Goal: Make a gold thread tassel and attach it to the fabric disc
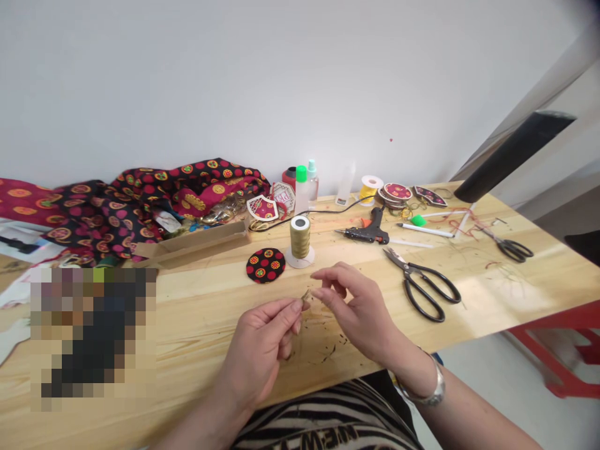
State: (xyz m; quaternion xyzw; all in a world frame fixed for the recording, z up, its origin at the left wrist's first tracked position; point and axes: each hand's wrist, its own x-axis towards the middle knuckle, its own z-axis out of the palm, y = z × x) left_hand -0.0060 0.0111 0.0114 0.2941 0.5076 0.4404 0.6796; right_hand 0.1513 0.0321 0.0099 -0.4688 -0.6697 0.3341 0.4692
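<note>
One thread spool [300,240] and scissors [407,269] flank the right hand [360,307].

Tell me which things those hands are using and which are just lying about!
Seemingly in use:
tiny brownish piece, pinched in left hand
perhaps olive thread spool and patterned disc, being nearby

Apparently lying about:
glue gun
larger scissors
yellow spool

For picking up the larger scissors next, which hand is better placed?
Likely the right hand: it is nearer the larger scissors and looks open, while the left hand pinches a small tan piece.
</note>
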